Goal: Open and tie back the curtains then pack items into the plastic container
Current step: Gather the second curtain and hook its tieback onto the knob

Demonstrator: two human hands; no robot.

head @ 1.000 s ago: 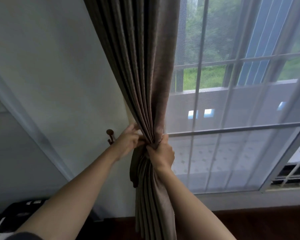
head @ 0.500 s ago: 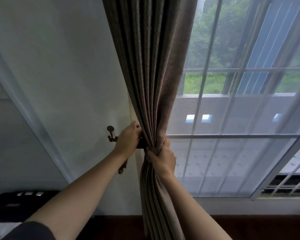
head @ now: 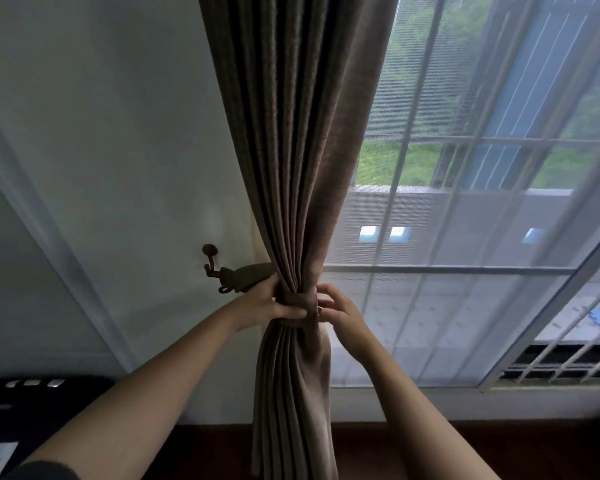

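Bunching the curtain so the tieback reaches its wall hook, your left hand clamps the folds while your right hand touches that tieback, grip unclear.

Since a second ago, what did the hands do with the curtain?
The tieback now loops round the curtain and runs to the wall hook. The left hand moved from by the hook to grip the gathered curtain at the band. The right hand let go of the bundle, and only its fingertips touch the tieback. The curtain stays bunched beside the window.
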